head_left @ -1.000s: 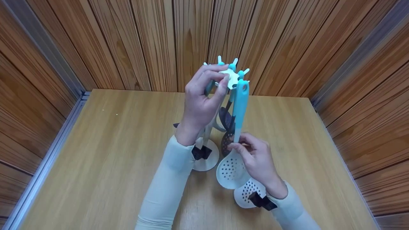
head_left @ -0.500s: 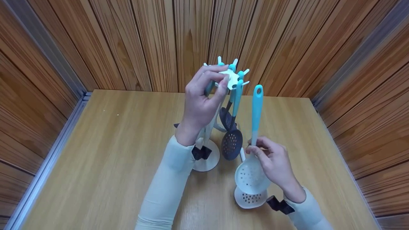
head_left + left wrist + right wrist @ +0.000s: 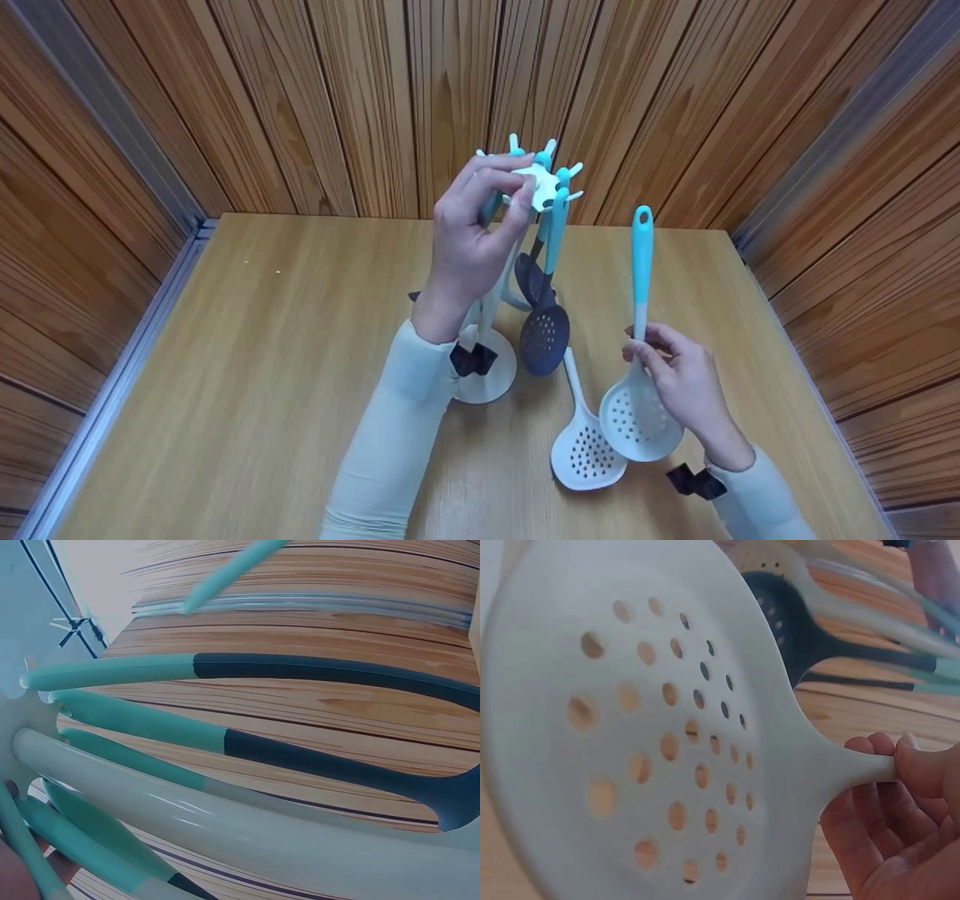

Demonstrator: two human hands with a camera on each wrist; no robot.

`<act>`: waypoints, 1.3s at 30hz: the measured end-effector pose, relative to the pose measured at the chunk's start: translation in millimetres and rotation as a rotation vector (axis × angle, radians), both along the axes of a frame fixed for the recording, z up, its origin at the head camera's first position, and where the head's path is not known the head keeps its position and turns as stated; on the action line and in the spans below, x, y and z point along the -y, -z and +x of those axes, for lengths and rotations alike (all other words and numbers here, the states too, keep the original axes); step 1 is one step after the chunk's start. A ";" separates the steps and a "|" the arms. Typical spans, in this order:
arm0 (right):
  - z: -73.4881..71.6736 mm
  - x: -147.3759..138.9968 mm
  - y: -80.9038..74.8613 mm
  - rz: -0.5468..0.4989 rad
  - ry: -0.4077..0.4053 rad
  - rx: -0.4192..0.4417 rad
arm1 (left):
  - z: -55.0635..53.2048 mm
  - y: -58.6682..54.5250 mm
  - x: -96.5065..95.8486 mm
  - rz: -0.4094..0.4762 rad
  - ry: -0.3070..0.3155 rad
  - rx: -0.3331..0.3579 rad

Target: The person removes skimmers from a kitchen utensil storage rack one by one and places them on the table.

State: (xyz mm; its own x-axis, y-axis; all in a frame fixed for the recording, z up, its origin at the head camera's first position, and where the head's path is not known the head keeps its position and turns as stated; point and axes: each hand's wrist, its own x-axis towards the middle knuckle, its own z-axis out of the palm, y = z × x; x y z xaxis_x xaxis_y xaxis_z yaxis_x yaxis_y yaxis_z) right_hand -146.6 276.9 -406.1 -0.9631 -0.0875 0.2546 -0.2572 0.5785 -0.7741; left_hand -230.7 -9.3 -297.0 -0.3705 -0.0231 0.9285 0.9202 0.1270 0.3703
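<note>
My right hand [image 3: 679, 375] pinches a white skimmer [image 3: 637, 424] by its neck, the turquoise handle pointing up and away. Large in the right wrist view is the skimmer's round, holed bowl [image 3: 667, 727]. Up on the left, my left hand [image 3: 480, 217] grips the top of a white utensil stand [image 3: 544, 187] with its fingertips and thumb. From the stand hang several turquoise-handled utensils, among them a dark skimmer [image 3: 545, 337]. The stand's pole [image 3: 187, 802] crosses the left wrist view; the forearm partly hides its round base [image 3: 487, 382].
On the wooden table [image 3: 262, 390] lies a white slotted turner [image 3: 585, 454], just left of the held skimmer. Wood-panelled walls [image 3: 375, 97] close off the back and both sides.
My right hand has carried the white skimmer away from the stand, to the right. More of the turner and the dark skimmer shows now. My left hand stays on the stand's top.
</note>
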 end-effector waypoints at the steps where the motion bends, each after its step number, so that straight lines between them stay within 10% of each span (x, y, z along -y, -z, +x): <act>1: -1.7 -3.3 2.2 0.007 0.005 0.009 | 0.0 -0.1 0.2 -0.001 -0.004 0.000; 39: -25.4 -62.1 73.8 0.113 -0.004 0.303 | 2.7 -7.1 -1.3 0.010 0.033 -0.012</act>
